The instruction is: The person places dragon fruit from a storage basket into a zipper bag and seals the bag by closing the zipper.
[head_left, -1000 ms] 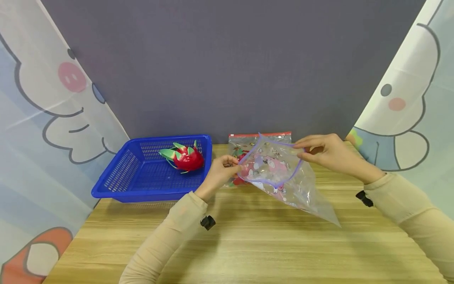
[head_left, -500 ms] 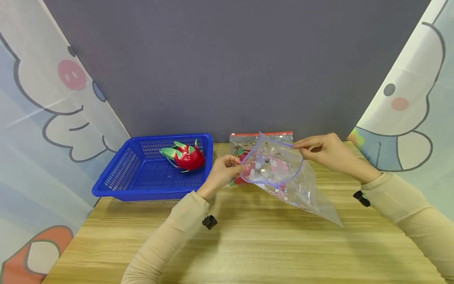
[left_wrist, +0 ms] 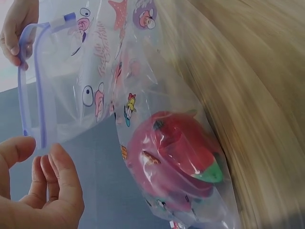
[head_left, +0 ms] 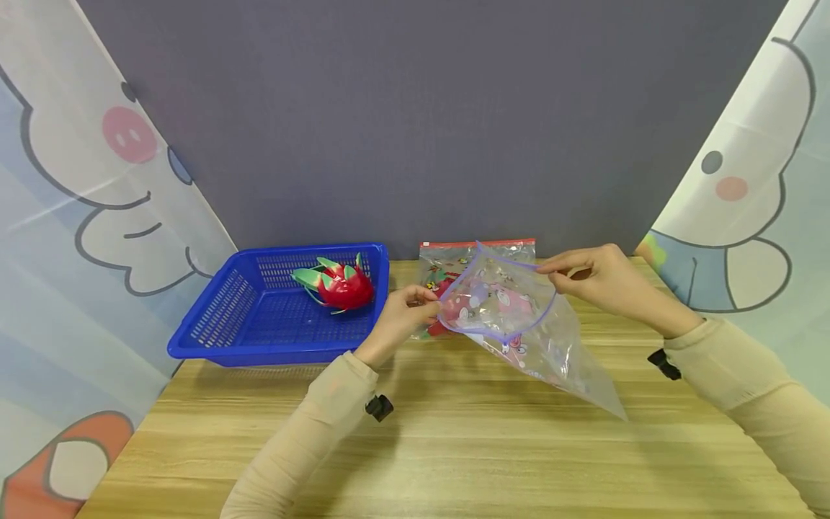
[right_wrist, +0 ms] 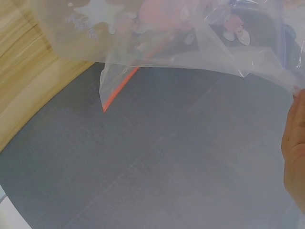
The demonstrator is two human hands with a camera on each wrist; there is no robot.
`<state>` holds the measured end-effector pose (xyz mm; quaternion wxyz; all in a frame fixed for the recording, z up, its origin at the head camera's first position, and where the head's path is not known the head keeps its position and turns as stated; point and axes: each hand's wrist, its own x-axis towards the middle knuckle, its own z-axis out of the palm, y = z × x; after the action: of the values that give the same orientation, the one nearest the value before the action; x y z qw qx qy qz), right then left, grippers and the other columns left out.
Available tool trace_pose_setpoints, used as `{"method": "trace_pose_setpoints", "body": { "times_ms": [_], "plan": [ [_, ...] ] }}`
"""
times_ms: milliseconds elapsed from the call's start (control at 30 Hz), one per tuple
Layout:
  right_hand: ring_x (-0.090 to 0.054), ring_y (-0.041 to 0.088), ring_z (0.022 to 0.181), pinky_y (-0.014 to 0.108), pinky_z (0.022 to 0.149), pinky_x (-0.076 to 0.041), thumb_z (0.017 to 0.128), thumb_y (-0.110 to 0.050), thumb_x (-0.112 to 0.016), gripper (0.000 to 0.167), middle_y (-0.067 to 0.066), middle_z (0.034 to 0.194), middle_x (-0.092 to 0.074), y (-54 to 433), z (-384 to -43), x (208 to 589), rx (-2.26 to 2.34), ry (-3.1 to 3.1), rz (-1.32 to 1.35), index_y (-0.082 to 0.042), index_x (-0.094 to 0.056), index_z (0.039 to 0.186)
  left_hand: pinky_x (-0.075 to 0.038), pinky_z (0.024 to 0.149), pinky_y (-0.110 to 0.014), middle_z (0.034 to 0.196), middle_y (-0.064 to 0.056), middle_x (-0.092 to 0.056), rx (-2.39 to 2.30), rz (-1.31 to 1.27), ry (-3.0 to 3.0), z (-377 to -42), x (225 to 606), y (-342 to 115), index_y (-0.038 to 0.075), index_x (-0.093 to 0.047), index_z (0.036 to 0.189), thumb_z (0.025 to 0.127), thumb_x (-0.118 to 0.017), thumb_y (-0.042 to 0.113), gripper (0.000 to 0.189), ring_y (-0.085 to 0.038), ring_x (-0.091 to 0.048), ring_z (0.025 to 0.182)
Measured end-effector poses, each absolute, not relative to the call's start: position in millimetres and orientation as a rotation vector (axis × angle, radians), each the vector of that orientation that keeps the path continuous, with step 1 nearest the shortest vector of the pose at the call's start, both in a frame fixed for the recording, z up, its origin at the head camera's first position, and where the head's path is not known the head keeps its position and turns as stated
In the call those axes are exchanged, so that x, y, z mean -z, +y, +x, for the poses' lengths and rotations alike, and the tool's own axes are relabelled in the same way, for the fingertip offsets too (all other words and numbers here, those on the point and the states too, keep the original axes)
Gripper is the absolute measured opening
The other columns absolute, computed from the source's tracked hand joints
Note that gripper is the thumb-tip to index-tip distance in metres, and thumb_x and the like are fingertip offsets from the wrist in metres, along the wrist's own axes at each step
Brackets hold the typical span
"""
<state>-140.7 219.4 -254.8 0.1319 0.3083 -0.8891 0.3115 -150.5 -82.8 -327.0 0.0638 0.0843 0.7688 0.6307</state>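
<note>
Head view: a clear bag point(head_left: 570, 360) with a purple rim point(head_left: 506, 337) is held between two hands at 4 o'clock from centre, its mouth spread. Compared with half a second earlier, the arrangement is nearly unchanged; the left hand point(head_left: 405, 317) still pinches the rim at 9 o'clock, the right hand point(head_left: 599, 277) at 2 o'clock, both with narrow grips. A red-zipped bag point(head_left: 441, 261) lies just behind; red, green-tipped contents point(left_wrist: 190, 157) show through clear film in the left wrist view. Toward 9 o'clock, a blue basket point(head_left: 279, 317) contains a red fruit point(head_left: 346, 290) with green leaves, likewise unmoved. Surface and room: a wood-grain table point(head_left: 493, 454), a grey panel point(head_left: 415, 122) at 12 o'clock, and cartoon-printed curtains point(head_left: 765, 202) at 9 and 3 o'clock.
</note>
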Motion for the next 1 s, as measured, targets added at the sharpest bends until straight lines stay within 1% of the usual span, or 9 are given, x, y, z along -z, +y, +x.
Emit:
{"method": "trace_pose_setpoints", "body": {
  "times_ms": [100, 133, 200, 367, 467, 700, 767, 867, 1000],
  "plan": [
    [-0.062, -0.003, 0.069, 0.014, 0.057, -0.051, 0.082, 0.001, -0.059, 0.02, 0.011, 0.096, -0.07, 221, -141, 256, -0.891, -2.582, 0.901, -0.007, -0.073, 0.095, -0.054, 0.077, -0.038, 0.088, -0.007, -0.059, -1.937, 0.245, 2.316, -157, 338, -88, 0.003, -0.061, 0.095, 0.084, -0.062, 0.012, 0.014, -0.032, -0.063, 0.084],
    [-0.061, -0.004, 0.069, 0.014, 0.058, -0.051, 0.081, 0.002, -0.059, 0.021, 0.011, 0.096, -0.07, 222, -141, 256, -0.885, -2.581, 0.899, -0.007, -0.073, 0.094, -0.054, 0.077, -0.038, 0.089, -0.007, -0.059, -1.929, 0.246, 2.323, -156, 338, -89, 0.003, -0.061, 0.095, 0.084, -0.061, 0.011, 0.014, -0.034, -0.063, 0.086],
    [-0.061, -0.005, 0.071, 0.013, 0.06, -0.051, 0.081, 0.002, -0.059, 0.021, 0.01, 0.095, -0.071, 222, -142, 257, -0.875, -2.583, 0.892, -0.007, -0.073, 0.093, -0.054, 0.075, -0.035, 0.089, -0.007, -0.06, -1.904, 0.242, 2.35, -154, 338, -93, 0.002, -0.062, 0.096, 0.085, -0.06, 0.011, 0.014, -0.03, -0.063, 0.084],
    [-0.061, -0.006, 0.072, 0.013, 0.06, -0.051, 0.081, 0.0, -0.059, 0.021, 0.008, 0.095, -0.071, 222, -142, 258, -0.862, -2.599, 0.853, -0.009, -0.073, 0.093, -0.053, 0.076, -0.038, 0.091, -0.008, -0.062, -1.794, 0.228, 2.406, -145, 340, -106, 0.004, -0.061, 0.098, 0.086, -0.06, 0.014, 0.015, -0.023, -0.063, 0.079],
    [-0.061, -0.003, 0.068, 0.014, 0.057, -0.05, 0.081, -0.001, -0.059, 0.021, 0.007, 0.094, -0.071, 222, -142, 258, -0.866, -2.61, 0.813, -0.01, -0.074, 0.092, -0.053, 0.077, -0.038, 0.094, -0.012, -0.063, -1.758, 0.257, 2.426, -137, 339, -116, 0.003, -0.06, 0.098, 0.086, -0.06, 0.011, 0.014, -0.025, -0.063, 0.081],
    [-0.061, 0.0, 0.066, 0.016, 0.057, -0.049, 0.082, -0.005, -0.059, 0.019, 0.006, 0.087, -0.071, 221, -144, 257, -0.917, -2.65, 0.664, -0.012, -0.074, 0.091, -0.053, 0.072, -0.033, 0.092, -0.012, -0.063, -1.708, 0.317, 2.48, -119, 324, -137, 0.004, -0.06, 0.097, 0.086, -0.059, 0.009, 0.012, -0.025, -0.062, 0.078],
    [-0.06, 0.0, 0.065, 0.016, 0.056, -0.049, 0.082, -0.006, -0.06, 0.017, 0.007, 0.084, -0.071, 222, -145, 257, -0.929, -2.653, 0.637, -0.011, -0.074, 0.09, -0.052, 0.071, -0.031, 0.094, -0.014, -0.063, -1.706, 0.333, 2.482, -117, 321, -141, 0.003, -0.06, 0.097, 0.086, -0.059, 0.01, 0.013, -0.028, -0.062, 0.08],
    [-0.059, -0.001, 0.064, 0.015, 0.057, -0.049, 0.082, -0.007, -0.062, 0.015, 0.006, 0.081, -0.071, 223, -147, 258, -0.922, -2.639, 0.627, -0.01, -0.074, 0.09, -0.051, 0.071, -0.03, 0.093, -0.013, -0.063, -1.694, 0.332, 2.501, -117, 319, -145, 0.004, -0.06, 0.097, 0.087, -0.06, 0.011, 0.013, -0.029, -0.062, 0.081],
    [-0.059, -0.001, 0.062, 0.015, 0.053, -0.048, 0.083, -0.007, -0.063, 0.014, 0.007, 0.079, -0.07, 224, -148, 258, -0.914, -2.622, 0.627, -0.009, -0.074, 0.09, -0.049, 0.069, -0.029, 0.089, -0.01, -0.064, -1.67, 0.302, 2.523, -119, 321, -147, 0.005, -0.06, 0.096, 0.087, -0.061, 0.012, 0.012, -0.023, -0.061, 0.077]
  ]
}}
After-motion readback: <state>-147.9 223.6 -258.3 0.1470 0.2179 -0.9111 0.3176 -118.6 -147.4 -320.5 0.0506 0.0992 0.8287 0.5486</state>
